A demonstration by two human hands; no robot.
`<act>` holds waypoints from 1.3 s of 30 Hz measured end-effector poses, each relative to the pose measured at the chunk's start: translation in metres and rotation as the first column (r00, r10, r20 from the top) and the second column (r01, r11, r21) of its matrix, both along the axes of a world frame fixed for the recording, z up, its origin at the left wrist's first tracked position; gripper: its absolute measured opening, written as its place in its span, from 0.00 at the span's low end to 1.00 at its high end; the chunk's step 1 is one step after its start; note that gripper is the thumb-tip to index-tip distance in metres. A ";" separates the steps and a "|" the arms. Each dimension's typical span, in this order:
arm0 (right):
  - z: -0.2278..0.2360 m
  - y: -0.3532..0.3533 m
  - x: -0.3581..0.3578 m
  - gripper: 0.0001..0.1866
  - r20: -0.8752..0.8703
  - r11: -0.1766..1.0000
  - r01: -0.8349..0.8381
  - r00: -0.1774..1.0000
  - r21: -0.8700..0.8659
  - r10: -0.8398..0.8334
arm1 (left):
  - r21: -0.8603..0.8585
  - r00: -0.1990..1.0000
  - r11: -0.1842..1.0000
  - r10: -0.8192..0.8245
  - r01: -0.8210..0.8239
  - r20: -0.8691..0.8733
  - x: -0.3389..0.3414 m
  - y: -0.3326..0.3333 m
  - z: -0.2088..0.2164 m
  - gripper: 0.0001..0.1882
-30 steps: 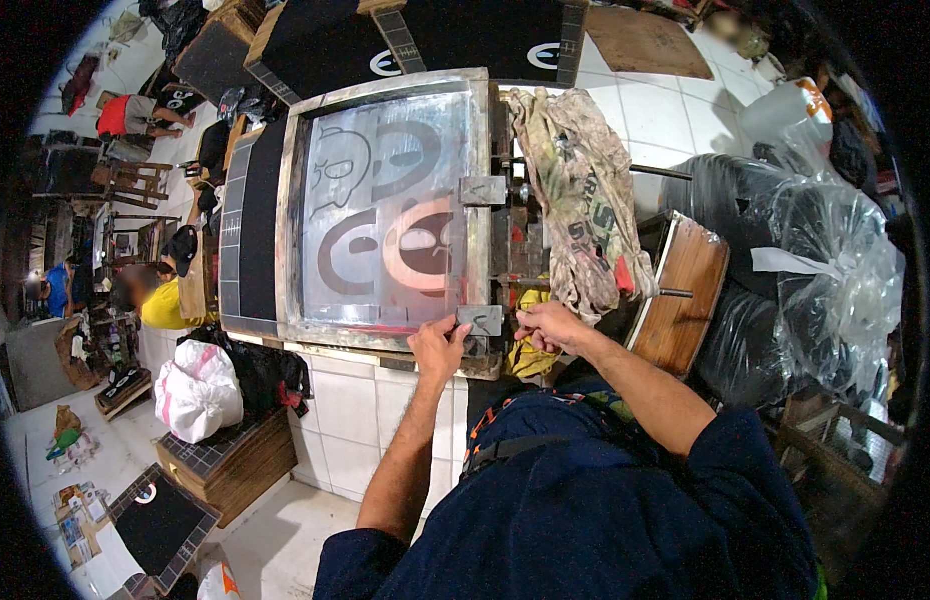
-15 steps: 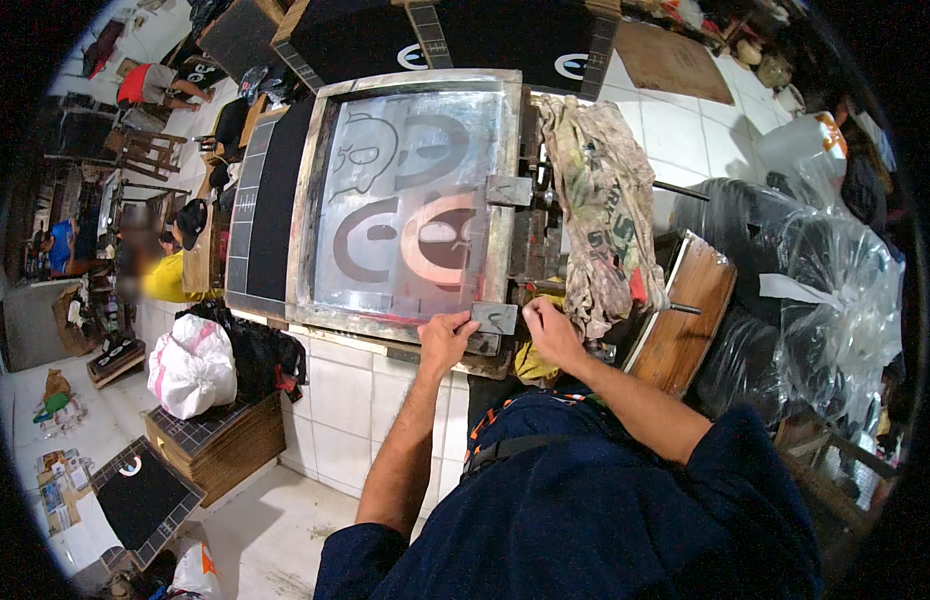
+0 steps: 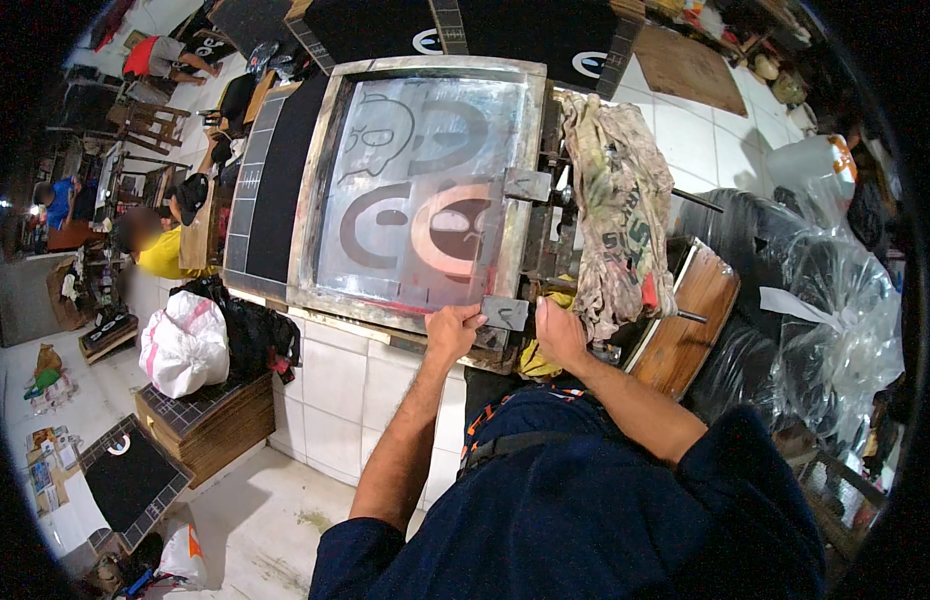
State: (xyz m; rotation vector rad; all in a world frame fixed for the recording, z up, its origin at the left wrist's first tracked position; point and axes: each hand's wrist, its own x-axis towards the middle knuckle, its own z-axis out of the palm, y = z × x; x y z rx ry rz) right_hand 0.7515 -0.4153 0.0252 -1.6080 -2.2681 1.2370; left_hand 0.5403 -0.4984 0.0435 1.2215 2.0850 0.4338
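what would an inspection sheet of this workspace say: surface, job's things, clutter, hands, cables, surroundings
Surface: dark board, gridded edge showing left of the frame.
Job's things: frame holds a patterned mesh; near plate and far plate at its right side.
Clutter: stained cloth right of the frame; white bag on a board stack; clear plastic at far right.
Hands: left hand at the near plate's left edge, exact contact unclear; right hand just right of that plate, curled, grip unclear.
Cables: nothing seen.
Surroundings: white tiles; person in yellow at left.
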 end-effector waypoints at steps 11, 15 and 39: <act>-0.006 -0.005 0.000 0.25 -0.090 0.987 0.047 0.995 0.152 -0.034 | 0.020 0.996 0.997 0.068 -0.069 0.057 0.001 -0.002 -0.009 0.14; -0.025 0.013 -0.011 0.23 0.094 0.998 -0.032 0.995 0.047 0.027 | 0.045 0.998 0.997 0.060 -0.061 0.021 0.001 -0.002 -0.011 0.13; -0.014 -0.014 -0.009 0.28 0.096 0.977 0.137 0.983 0.164 -0.154 | 0.245 0.526 0.826 0.522 -0.508 -0.672 -0.203 -0.022 -0.035 0.36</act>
